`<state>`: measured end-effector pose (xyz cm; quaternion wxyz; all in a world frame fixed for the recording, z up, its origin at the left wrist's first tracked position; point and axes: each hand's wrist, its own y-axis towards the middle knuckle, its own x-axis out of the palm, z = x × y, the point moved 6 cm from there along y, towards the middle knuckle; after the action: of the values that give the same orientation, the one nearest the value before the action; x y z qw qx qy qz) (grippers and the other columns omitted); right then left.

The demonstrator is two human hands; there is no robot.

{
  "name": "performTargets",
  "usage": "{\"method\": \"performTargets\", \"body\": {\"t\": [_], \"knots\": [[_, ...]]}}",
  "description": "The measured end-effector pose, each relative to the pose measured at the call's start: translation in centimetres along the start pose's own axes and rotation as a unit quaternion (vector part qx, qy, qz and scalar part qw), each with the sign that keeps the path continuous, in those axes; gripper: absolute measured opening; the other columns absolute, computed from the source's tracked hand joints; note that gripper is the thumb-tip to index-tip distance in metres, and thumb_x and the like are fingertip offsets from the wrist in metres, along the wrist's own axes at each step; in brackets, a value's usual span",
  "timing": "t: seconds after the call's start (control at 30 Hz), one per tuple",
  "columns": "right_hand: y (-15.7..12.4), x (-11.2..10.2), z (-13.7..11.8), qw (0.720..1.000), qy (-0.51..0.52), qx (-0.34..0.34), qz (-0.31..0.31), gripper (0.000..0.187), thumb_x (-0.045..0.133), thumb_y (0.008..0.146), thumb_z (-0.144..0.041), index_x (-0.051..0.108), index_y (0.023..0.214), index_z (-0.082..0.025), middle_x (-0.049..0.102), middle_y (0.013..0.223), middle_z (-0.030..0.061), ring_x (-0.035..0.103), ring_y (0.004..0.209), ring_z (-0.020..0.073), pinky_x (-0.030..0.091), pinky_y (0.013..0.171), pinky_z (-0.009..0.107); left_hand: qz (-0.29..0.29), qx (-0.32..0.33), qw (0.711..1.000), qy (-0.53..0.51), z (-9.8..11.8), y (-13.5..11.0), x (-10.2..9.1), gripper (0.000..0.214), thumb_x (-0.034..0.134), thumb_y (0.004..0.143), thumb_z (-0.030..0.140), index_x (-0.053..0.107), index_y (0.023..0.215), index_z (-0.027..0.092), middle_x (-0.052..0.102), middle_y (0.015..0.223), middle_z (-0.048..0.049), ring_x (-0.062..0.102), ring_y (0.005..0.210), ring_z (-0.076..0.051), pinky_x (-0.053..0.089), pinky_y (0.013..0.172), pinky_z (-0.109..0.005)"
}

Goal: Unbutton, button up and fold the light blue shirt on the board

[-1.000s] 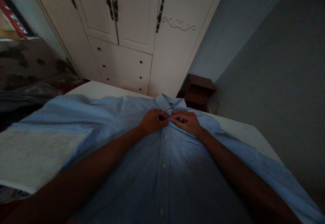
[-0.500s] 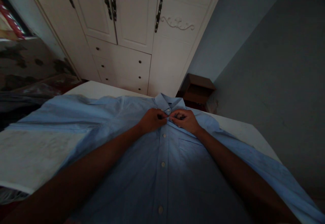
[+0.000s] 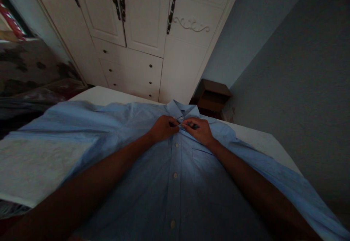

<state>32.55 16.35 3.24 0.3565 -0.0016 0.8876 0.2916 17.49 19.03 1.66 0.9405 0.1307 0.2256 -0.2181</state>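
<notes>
A light blue button-up shirt [image 3: 153, 182] lies face up, collar [image 3: 184, 110] at the far side and sleeves spread to both sides. Just below the collar, my left hand [image 3: 163, 128] pinches the edge of the button placket. Opposite it, fingertips almost meeting, my right hand [image 3: 199, 129] grips the other side of the shirt front, with bunched cloth showing between its fingers. The button between them is mostly hidden. A collar-level button [image 3: 181, 118] shows just above the hands. Farther down the placket, a row of pale buttons [image 3: 175, 175] runs toward me.
The white table [image 3: 41, 164] bears the shirt. Beyond its far edge stands a cream wardrobe [image 3: 142, 26] with dark handles and drawers. A brown box-like cabinet [image 3: 214, 91] is at the back right, near a grey wall [image 3: 295, 88]. Dark cloth [image 3: 22, 109] lies at the left.
Both hands stay at the same spot under the collar. Only the fingers shift slightly, the right hand's fingers curling a little closer around the cloth.
</notes>
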Motion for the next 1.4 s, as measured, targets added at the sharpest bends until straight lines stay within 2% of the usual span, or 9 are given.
{"method": "performTargets", "body": {"t": [0.1,0.23,0.33,0.47,0.67,0.9,1.17,1.27,1.4], "knots": [[0.0,0.1,0.3,1.000,0.014,0.007,-0.004,0.019,0.069,0.080,-0.040,0.073,0.080,-0.021,0.068,0.065,0.0004,0.057,0.053,0.0121,0.045,0.056,0.024,0.005,-0.001,1.000,0.003,-0.1,0.0,0.1,0.014,0.059,0.069,0.016,0.073,0.073,0.015,0.070,0.070,-0.0009,0.063,0.066,-0.013,0.047,0.061,-0.021],[0.0,0.7,1.4,0.992,0.077,0.077,-0.064,0.025,0.070,0.079,-0.044,0.071,0.081,-0.019,0.055,0.047,-0.0041,0.049,0.042,0.0103,0.038,0.045,0.022,-0.002,-0.003,1.000,-0.004,-0.2,-0.1,0.3,0.015,0.059,0.069,0.018,0.073,0.075,0.015,0.070,0.072,-0.0018,0.064,0.067,-0.014,0.047,0.061,-0.022],[0.1,0.8,1.4,0.988,0.088,0.092,-0.090,0.028,0.069,0.079,-0.047,0.070,0.081,-0.018,0.057,0.050,-0.0039,0.049,0.043,0.0095,0.037,0.045,0.021,-0.014,-0.002,1.000,-0.005,-0.3,0.0,0.4,0.015,0.059,0.069,0.016,0.072,0.074,0.014,0.069,0.072,-0.0022,0.063,0.067,-0.013,0.047,0.061,-0.022],[0.1,0.6,0.9,0.992,0.053,0.065,-0.090,0.031,0.066,0.082,-0.049,0.071,0.080,-0.019,0.061,0.057,-0.0025,0.049,0.047,0.0087,0.037,0.049,0.021,-0.014,0.004,1.000,-0.005,-0.1,0.0,0.2,0.014,0.059,0.069,0.018,0.072,0.073,0.014,0.067,0.069,-0.0011,0.061,0.065,-0.012,0.046,0.060,-0.022],[0.0,0.5,0.9,0.997,0.031,0.027,-0.070,0.031,0.065,0.083,-0.050,0.072,0.082,-0.020,0.061,0.056,-0.0029,0.049,0.047,0.0096,0.039,0.051,0.022,-0.008,-0.033,0.999,-0.019,0.0,-0.1,0.2,0.016,0.058,0.070,0.017,0.073,0.076,0.014,0.067,0.066,0.0005,0.059,0.061,-0.011,0.043,0.056,-0.021],[-0.1,0.5,0.3,0.997,-0.032,-0.039,-0.066,0.027,0.059,0.089,-0.046,0.072,0.083,-0.022,0.068,0.069,-0.0003,0.055,0.055,0.0112,0.043,0.060,0.023,-0.014,-0.007,1.000,0.027,0.4,0.0,-0.1,0.016,0.059,0.071,0.015,0.074,0.076,0.014,0.068,0.067,0.0000,0.059,0.061,-0.011,0.043,0.057,-0.021],[0.0,0.6,0.9,0.997,0.009,-0.020,-0.074,0.027,0.063,0.086,-0.046,0.071,0.085,-0.020,0.067,0.068,0.0001,0.055,0.056,0.0106,0.042,0.057,0.022,-0.024,-0.019,1.000,-0.001,-0.2,0.0,0.2,0.017,0.059,0.072,0.018,0.074,0.079,0.014,0.068,0.067,-0.0009,0.061,0.063,-0.013,0.044,0.058,-0.022],[-0.1,0.4,1.0,0.997,0.019,-0.019,-0.079,0.026,0.064,0.085,-0.046,0.071,0.084,-0.020,0.067,0.068,-0.0001,0.056,0.057,0.0108,0.043,0.057,0.022,-0.016,0.002,1.000,0.007,0.1,-0.1,0.2,0.017,0.058,0.073,0.018,0.074,0.081,0.015,0.069,0.072,-0.0010,0.062,0.067,-0.013,0.046,0.064,-0.024],[-0.2,-0.2,0.4,0.996,0.003,-0.058,-0.071,0.019,0.067,0.084,-0.039,0.071,0.083,-0.021,0.068,0.070,0.0006,0.059,0.061,0.0122,0.046,0.063,0.024,0.001,0.058,0.997,0.057,1.0,-0.4,0.1,0.017,0.059,0.074,0.014,0.075,0.080,0.018,0.069,0.079,-0.0017,0.063,0.076,-0.014,0.047,0.074,-0.026]]}}
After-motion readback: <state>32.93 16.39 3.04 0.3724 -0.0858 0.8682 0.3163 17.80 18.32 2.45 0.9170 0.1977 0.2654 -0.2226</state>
